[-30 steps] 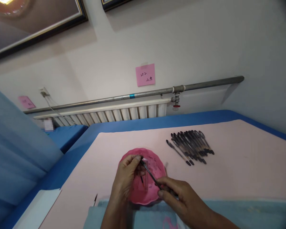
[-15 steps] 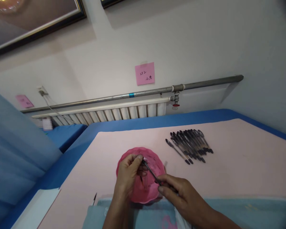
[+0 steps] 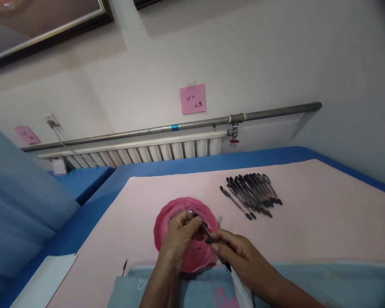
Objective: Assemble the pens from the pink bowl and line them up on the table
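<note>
A dark, slim pen (image 3: 206, 231) is held between my two hands above a pink bowl (image 3: 158, 220) with a scalloped rim. My left hand (image 3: 179, 235) pinches the pen's upper end, where something small and clear pokes out above the fingers. Lower down, my right hand (image 3: 235, 252) is closed round the pen's other end. Small dark bits lie inside the bowl, too small to name and partly covered by my left hand. To the right of the bowl lies a pile of black-capped pens (image 3: 252, 192), with one pen (image 3: 235, 202) along its left side.
Pink sheeting (image 3: 308, 222) covers the blue-edged table. A teal patterned cloth (image 3: 308, 282) runs along the near edge, with white plastic (image 3: 242, 288) under my right wrist. A thin dark-tipped piece (image 3: 125, 267) lies at left near white paper (image 3: 45, 280). A radiator (image 3: 167, 152) stands behind.
My hands have drawn closer together along the pen, and my left fingers have moved a little to the right and down. The pile of pens looks the same.
</note>
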`<action>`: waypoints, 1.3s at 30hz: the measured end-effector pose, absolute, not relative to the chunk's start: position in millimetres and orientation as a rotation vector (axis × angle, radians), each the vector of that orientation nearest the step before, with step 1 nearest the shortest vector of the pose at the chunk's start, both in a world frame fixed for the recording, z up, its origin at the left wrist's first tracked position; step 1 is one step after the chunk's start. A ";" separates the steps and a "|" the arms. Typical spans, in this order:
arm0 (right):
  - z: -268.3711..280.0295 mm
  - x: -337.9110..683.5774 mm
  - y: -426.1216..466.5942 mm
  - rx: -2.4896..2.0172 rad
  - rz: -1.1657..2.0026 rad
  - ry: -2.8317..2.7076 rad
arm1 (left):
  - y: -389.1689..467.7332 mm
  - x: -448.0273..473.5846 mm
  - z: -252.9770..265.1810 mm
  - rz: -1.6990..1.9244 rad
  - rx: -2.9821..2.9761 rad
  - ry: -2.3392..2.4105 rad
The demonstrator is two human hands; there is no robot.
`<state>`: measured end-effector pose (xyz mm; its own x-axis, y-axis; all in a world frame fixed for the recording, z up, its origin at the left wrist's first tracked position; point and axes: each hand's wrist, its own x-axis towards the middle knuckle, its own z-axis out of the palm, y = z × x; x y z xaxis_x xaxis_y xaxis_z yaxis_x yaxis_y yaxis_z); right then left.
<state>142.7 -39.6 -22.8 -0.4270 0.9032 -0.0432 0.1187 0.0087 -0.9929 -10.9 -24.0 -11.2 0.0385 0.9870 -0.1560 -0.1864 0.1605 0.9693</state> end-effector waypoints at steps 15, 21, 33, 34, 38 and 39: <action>-22.8 149.6 -27.3 -1.169 1.382 -1.469 | -15.9 -66.4 -18.3 0.822 1.582 2.028; -24.7 150.0 -26.9 -1.188 1.358 -1.476 | -14.4 -67.7 -18.1 0.658 1.649 2.059; -28.7 149.9 -24.6 -1.179 1.354 -1.510 | -21.8 -51.4 -20.4 0.300 1.785 2.192; -28.8 150.0 -24.9 -1.178 1.356 -1.512 | -21.6 -49.7 -20.8 0.343 1.770 2.190; -27.0 150.5 -25.7 -1.188 1.357 -1.518 | -19.8 -49.1 -24.4 0.684 1.608 2.106; -26.4 150.6 -25.8 -1.189 1.357 -1.520 | -19.3 -50.3 -25.4 0.751 1.577 2.079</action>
<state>150.6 -25.8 -26.4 -0.2751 0.9605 -0.0410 0.1493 0.0005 -0.9888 -50.3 -19.3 -25.4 -0.2664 0.9638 -0.0100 0.7351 0.2098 0.6447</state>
